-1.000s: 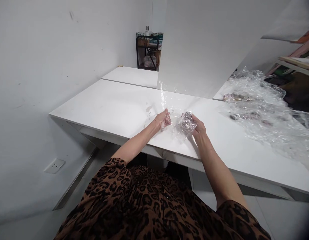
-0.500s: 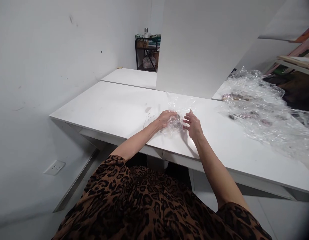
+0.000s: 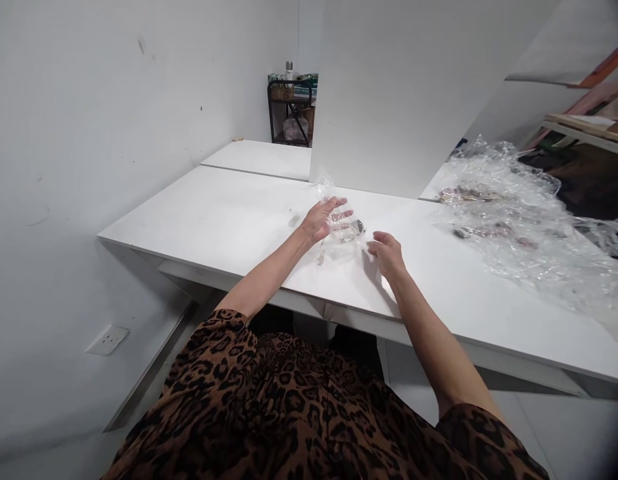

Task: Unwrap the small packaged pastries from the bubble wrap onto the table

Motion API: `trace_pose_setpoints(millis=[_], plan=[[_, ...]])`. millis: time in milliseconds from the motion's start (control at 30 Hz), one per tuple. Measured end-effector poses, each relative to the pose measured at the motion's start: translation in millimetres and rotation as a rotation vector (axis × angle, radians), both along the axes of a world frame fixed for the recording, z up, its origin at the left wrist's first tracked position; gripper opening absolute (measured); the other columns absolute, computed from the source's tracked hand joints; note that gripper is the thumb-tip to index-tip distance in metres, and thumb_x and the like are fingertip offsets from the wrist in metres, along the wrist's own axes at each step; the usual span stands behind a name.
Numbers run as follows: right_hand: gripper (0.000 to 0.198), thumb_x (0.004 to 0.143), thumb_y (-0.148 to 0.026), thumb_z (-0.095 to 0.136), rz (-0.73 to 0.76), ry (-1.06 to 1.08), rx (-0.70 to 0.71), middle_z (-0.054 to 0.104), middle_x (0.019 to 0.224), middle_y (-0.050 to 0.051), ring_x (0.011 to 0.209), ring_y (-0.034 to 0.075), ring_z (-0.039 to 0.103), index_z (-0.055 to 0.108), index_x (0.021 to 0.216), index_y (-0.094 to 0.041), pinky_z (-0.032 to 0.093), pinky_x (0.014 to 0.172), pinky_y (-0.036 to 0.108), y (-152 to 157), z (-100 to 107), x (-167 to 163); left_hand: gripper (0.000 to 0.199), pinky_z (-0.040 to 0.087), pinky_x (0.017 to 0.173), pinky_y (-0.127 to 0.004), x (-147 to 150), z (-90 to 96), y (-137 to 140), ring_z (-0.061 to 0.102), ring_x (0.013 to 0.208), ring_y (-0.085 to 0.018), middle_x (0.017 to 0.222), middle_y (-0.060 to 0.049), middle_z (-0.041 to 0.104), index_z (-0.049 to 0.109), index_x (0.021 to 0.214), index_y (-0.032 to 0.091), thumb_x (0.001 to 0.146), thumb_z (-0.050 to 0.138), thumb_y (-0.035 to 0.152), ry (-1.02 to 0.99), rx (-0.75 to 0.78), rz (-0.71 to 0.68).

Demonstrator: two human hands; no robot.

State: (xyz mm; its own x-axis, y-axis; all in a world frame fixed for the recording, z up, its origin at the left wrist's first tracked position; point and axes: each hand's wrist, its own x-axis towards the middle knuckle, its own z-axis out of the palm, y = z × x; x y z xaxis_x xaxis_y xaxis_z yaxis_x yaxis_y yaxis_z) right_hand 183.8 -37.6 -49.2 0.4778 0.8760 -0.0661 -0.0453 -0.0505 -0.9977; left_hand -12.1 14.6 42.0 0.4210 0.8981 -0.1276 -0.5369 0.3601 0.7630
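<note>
A crinkled piece of clear plastic wrap [image 3: 345,250] lies between my hands over the white table, with a small dark item [image 3: 359,227] in or under it that I cannot make out. My left hand [image 3: 321,220] has its fingers spread, and they show through the plastic on its left side. On the right side, my right hand [image 3: 387,255] has its fingers curled together, the tips pinching the plastic's right edge.
The white table [image 3: 229,227] runs along a wall [image 3: 89,120]. A tall white panel [image 3: 389,93] stands behind my hands. To the right lies a big heap of clear plastic [image 3: 533,240] with small items among it. A dark shelf rack [image 3: 290,110] stands at the back.
My left hand has moved a little up and left, and its fingers have spread under the plastic. My right hand's fingers have drawn together at the plastic's edge.
</note>
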Motion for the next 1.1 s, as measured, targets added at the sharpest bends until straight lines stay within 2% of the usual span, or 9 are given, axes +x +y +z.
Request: trace_pose_setpoints(millis=[100,200,433,500,600,700,800,900,1100], plan=[[0.045,0.076,-0.042,0.067,-0.016,-0.267,0.201,0.059,0.137,0.009,0.126,0.025,0.054,0.062,0.116,-0.023,0.047,0.105,0.045,-5.1,6.5,-6.8,0.02,0.051,0.104,-0.057,3.9,3.5,4.2,0.067,0.118,-0.028,0.131,-0.01,0.066,0.06,0.092,0.018,0.088,0.075,0.031,-0.006,0.019,-0.013],[0.049,0.084,-0.055,0.062,0.183,-0.394,0.344,0.06,0.137,0.01,0.129,0.026,0.053,0.063,0.122,-0.024,0.045,0.106,0.045,-6.0,14.8,-16.0,0.022,0.051,0.104,-0.056,11.3,12.2,6.3,0.065,0.123,-0.029,0.136,-0.009,0.064,0.061,0.096,0.019,0.087,0.076,0.032,-0.007,0.048,-0.009],[0.068,0.078,-0.068,0.065,0.216,-0.464,0.13,0.054,0.144,0.014,0.126,0.031,0.053,0.061,0.129,-0.023,0.047,0.103,0.052,0.0,5.1,-16.9,0.023,0.049,0.104,-0.059,19.8,46.8,20.3,0.055,0.138,-0.032,0.146,-0.003,0.056,0.063,0.113,0.022,0.098,0.061,0.04,-0.103,0.283,0.083],[0.072,0.077,-0.07,0.068,0.344,-0.52,0.144,0.052,0.148,0.013,0.133,0.032,0.049,0.06,0.133,-0.026,0.045,0.108,0.053,-3.7,-0.6,-17.4,0.024,0.048,0.103,-0.059,18.1,55.0,26.5,0.051,0.142,-0.033,0.149,-0.002,0.053,0.062,0.115,0.021,0.103,0.051,0.039,-0.108,0.356,0.115],[0.058,0.075,-0.062,0.074,0.624,-0.706,0.186,0.061,0.137,0.011,0.134,0.034,0.048,0.07,0.12,-0.026,0.038,0.115,0.055,-4.5,-10.4,-20.6,0.033,0.047,0.101,-0.06,13.3,63.6,34.1,0.046,0.145,-0.035,0.15,-0.001,0.049,0.062,0.114,0.018,0.108,0.037,0.038,-0.115,0.44,0.144],[0.037,0.081,-0.053,0.066,0.651,-0.789,0.248,0.065,0.126,0.013,0.128,0.033,0.052,0.073,0.101,-0.023,0.036,0.117,0.053,8.1,-18.7,-18.3,0.04,0.044,0.101,-0.061,5.8,68.3,36.5,0.044,0.147,-0.036,0.15,0.0,0.047,0.063,0.112,0.016,0.109,0.031,0.039,-0.139,0.48,0.162],[0.034,0.082,-0.052,0.061,0.356,-0.755,0.228,0.065,0.12,0.017,0.127,0.034,0.051,0.069,0.092,-0.02,0.034,0.117,0.056,25.1,-17.0,-8.9,0.036,0.043,0.104,-0.061,-3.5,69.4,30.2,0.043,0.148,-0.035,0.153,-0.001,0.047,0.064,0.113,0.017,0.108,0.035,0.038,-0.13,0.461,0.168],[0.046,0.083,-0.06,0.059,0.135,-0.611,0.265,0.062,0.126,0.016,0.129,0.033,0.05,0.065,0.106,-0.021,0.036,0.115,0.056,29.3,0.3,-4.1,0.025,0.044,0.108,-0.06,-10.0,65.5,14.9,0.044,0.147,-0.035,0.154,-0.001,0.049,0.065,0.112,0.021,0.104,0.05,0.039,-0.134,0.391,0.137],[0.078,0.079,-0.093,0.041,0.433,0.184,0.291,0.066,0.121,0.011,0.118,0.03,0.062,0.058,0.12,-0.029,0.057,0.088,0.048,-8.1,62.6,-19.6,0.026,0.053,0.104,-0.055,2.2,38.7,-17.2,0.061,0.131,-0.033,0.141,-0.008,0.064,0.068,0.103,0.019,0.093,0.069,0.044,-0.064,0.244,-0.15]])
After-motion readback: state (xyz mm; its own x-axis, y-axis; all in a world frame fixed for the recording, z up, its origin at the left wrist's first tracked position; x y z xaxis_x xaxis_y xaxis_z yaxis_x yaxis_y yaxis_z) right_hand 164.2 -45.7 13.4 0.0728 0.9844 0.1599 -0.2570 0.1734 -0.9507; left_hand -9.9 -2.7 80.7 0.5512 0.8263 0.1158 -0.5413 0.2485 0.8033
